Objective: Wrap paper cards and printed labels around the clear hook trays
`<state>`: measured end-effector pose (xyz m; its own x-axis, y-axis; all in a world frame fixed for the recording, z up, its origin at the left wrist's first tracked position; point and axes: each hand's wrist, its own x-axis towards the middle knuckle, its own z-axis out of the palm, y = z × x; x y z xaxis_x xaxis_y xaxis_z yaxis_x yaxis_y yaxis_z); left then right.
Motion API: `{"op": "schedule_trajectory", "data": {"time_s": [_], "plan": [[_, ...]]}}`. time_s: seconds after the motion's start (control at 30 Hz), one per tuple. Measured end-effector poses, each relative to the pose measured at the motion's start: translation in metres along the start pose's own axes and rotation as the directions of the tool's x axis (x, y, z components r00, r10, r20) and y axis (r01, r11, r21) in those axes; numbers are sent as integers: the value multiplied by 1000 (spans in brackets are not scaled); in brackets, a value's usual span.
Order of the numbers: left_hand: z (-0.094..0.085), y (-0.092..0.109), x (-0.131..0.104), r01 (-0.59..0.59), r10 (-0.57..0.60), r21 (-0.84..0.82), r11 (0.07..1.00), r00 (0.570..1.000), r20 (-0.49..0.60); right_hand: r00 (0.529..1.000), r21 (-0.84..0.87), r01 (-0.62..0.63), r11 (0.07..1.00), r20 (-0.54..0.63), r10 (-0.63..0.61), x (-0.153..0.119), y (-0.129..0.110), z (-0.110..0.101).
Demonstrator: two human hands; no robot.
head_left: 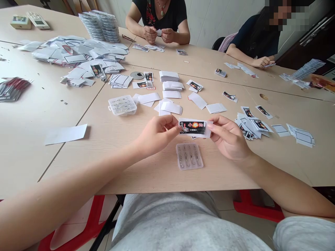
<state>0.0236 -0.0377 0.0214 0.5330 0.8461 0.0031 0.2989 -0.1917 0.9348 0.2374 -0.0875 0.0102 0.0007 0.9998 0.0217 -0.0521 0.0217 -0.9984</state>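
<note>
Between my two hands a black printed label [193, 128] on white backing is stretched out, its printed face toward me. My left hand [163, 134] pinches its left end between thumb and fingers. At the other end my right hand [227, 136] grips the white margin. Below the label, on the table, lies a clear plastic box of fish hooks [189, 156], arranged in several narrow compartments. Another clear box of hooks [122, 105] sits beyond my left hand. To the right of my right hand is a loose pile of labels [251, 126].
White card stacks [171, 85] stand ahead, near a tape roll [137, 75]. A large heap of cards [78, 55] and stacked clear boxes [101, 26] are at the back left. Two people sit across the table [146, 167]; one person's hands [159, 34] hold a small white piece.
</note>
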Motion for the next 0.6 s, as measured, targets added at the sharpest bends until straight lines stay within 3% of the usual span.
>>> {"op": "schedule_trajectory", "data": {"time_s": [0.13, 0.23, 0.33, 0.43, 0.6], "plan": [[0, -12, 3, -58, 78, 176, 983, 991, -107, 996, 59, -81, 995, 44, 79, -1, 2, 5], [1, -20, 4, -124, 197, 375, 919, 967, -163, 991, 79, -89, 993, 108, 80, -2, 7, 11], [3, -20, 2, -249, 317, 505, 827, 947, -52, 983, 85, -79, 993, 170, 63, -3, 13, 16], [3, -14, -2, -367, 376, 478, 799, 923, 80, 980, 70, -55, 996, 195, 40, -4, 18, 16], [2, -10, -4, -543, 513, 469, 697, 834, 202, 985, -10, -21, 1000, 169, 22, -4, 19, 14]]}}
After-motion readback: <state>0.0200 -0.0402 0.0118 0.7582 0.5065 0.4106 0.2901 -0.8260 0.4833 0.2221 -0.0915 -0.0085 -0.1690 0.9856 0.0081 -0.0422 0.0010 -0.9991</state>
